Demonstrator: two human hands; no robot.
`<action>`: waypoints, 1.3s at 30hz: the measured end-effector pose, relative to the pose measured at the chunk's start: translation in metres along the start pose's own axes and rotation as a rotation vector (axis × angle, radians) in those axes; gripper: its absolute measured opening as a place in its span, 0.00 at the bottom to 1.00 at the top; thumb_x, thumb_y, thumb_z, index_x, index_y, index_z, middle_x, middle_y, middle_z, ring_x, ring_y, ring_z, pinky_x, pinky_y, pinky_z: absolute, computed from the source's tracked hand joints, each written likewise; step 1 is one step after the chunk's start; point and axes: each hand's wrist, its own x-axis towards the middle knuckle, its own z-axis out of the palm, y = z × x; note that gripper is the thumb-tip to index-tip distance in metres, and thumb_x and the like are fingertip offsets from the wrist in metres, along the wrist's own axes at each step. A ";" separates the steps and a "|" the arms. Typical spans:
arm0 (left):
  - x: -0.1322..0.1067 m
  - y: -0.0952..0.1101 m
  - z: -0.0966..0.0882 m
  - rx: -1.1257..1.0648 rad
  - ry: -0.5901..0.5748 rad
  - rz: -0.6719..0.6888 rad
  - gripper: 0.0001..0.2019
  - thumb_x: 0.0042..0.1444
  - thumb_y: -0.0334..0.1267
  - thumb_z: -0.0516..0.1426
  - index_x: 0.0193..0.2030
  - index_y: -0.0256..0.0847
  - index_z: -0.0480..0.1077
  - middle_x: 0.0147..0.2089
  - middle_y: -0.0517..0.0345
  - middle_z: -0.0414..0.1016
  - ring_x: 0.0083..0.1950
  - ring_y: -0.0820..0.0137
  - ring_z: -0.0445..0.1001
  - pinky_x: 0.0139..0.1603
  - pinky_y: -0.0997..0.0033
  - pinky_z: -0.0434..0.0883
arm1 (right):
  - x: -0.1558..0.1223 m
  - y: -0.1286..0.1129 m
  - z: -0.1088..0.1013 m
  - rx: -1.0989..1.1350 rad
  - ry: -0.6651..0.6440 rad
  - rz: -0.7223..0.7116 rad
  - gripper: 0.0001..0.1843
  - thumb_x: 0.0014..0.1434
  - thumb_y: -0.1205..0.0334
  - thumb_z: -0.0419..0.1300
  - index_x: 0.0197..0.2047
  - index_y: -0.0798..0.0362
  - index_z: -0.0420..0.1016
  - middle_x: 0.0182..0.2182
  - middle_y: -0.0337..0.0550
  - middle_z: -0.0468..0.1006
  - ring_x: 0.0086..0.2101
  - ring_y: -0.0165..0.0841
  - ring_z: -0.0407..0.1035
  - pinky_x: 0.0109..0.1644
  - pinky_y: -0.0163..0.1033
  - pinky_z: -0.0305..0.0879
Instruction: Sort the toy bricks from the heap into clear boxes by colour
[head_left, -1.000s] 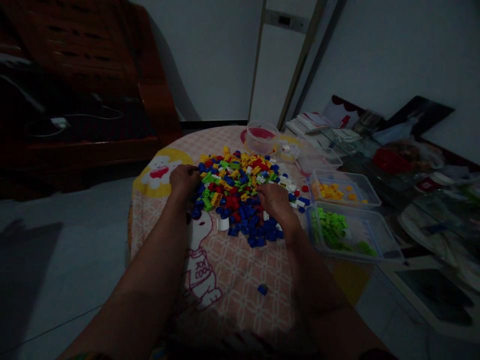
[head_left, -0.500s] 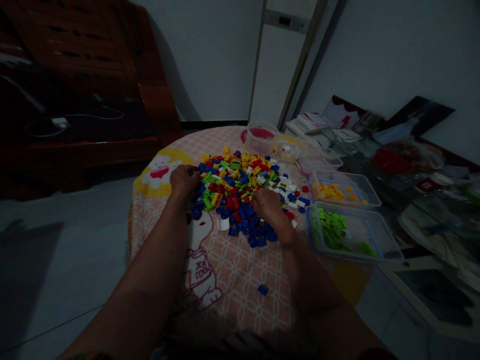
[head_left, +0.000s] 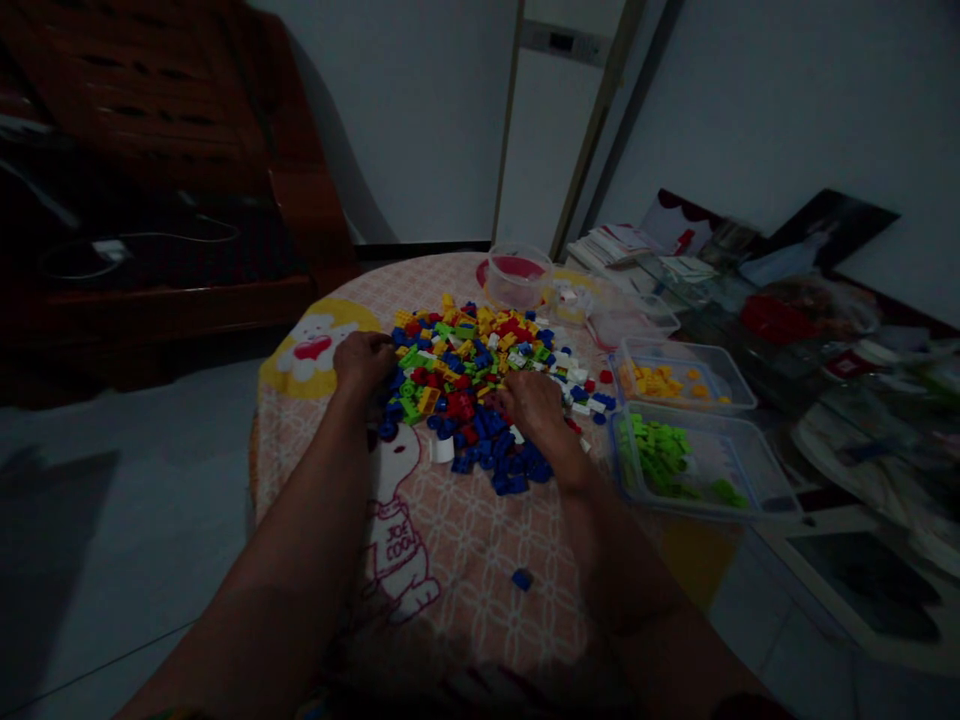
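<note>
A heap of small toy bricks (head_left: 465,380), blue, red, yellow, green and white, lies on a round table with a cartoon cloth (head_left: 450,530). My left hand (head_left: 362,362) rests at the heap's left edge, fingers curled into the bricks. My right hand (head_left: 532,400) lies on the right side of the heap, fingers bent down among red and blue bricks. What either hand holds is hidden. A single blue brick (head_left: 522,578) lies apart near the front.
Right of the heap stand clear tubs: one with green bricks (head_left: 697,465), one with yellow bricks (head_left: 679,378). A round tub with a red base (head_left: 517,275) stands behind. Cluttered glass surface at right, dark wooden furniture (head_left: 150,180) at left.
My right hand has slid left from the heap's right edge toward its middle. My left hand stays at the left edge. The view has shifted slightly.
</note>
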 end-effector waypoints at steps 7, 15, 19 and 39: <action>0.000 0.001 0.000 -0.006 0.011 -0.003 0.24 0.59 0.40 0.59 0.59 0.43 0.86 0.56 0.46 0.88 0.61 0.49 0.83 0.60 0.58 0.77 | -0.015 0.055 -0.038 0.053 0.278 0.241 0.12 0.72 0.59 0.63 0.46 0.51 0.88 0.46 0.56 0.89 0.49 0.47 0.82 0.53 0.43 0.73; 0.004 -0.002 0.004 0.006 -0.002 -0.021 0.24 0.60 0.39 0.59 0.62 0.42 0.85 0.60 0.45 0.87 0.63 0.48 0.82 0.63 0.57 0.76 | -0.039 0.125 -0.063 0.091 0.563 0.663 0.20 0.72 0.63 0.61 0.60 0.61 0.86 0.55 0.66 0.87 0.57 0.53 0.81 0.61 0.52 0.73; 0.004 -0.002 0.003 -0.001 0.000 -0.024 0.25 0.58 0.39 0.59 0.60 0.42 0.86 0.59 0.45 0.87 0.62 0.47 0.82 0.62 0.55 0.77 | -0.029 0.097 -0.059 0.179 0.476 0.439 0.19 0.73 0.62 0.59 0.57 0.57 0.89 0.50 0.60 0.89 0.51 0.48 0.83 0.56 0.45 0.74; -0.001 0.001 0.003 -0.021 -0.020 -0.034 0.26 0.62 0.42 0.56 0.63 0.41 0.84 0.58 0.45 0.86 0.60 0.50 0.80 0.62 0.57 0.75 | 0.003 -0.009 0.010 0.109 -0.061 -0.147 0.21 0.78 0.63 0.55 0.61 0.46 0.88 0.57 0.48 0.89 0.60 0.43 0.82 0.62 0.42 0.74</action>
